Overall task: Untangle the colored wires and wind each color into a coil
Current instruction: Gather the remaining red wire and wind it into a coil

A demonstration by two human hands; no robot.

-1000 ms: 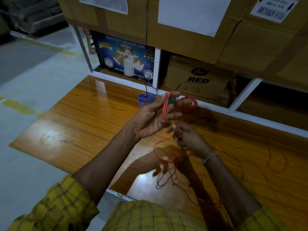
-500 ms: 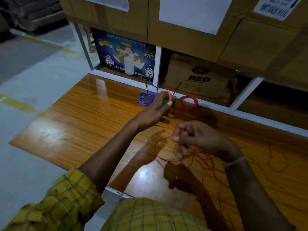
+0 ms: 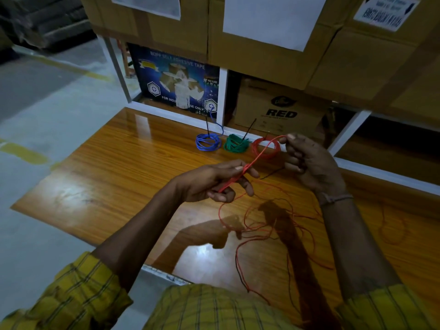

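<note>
Head view: my left hand pinches a doubled run of red wire, fingers curled round it. My right hand pinches the same wire's far end between thumb and forefinger, held taut above the wooden table. Loose red wire tangle trails below onto the table. Along the far edge lie a blue coil, green coil, red coil, side by side.
</note>
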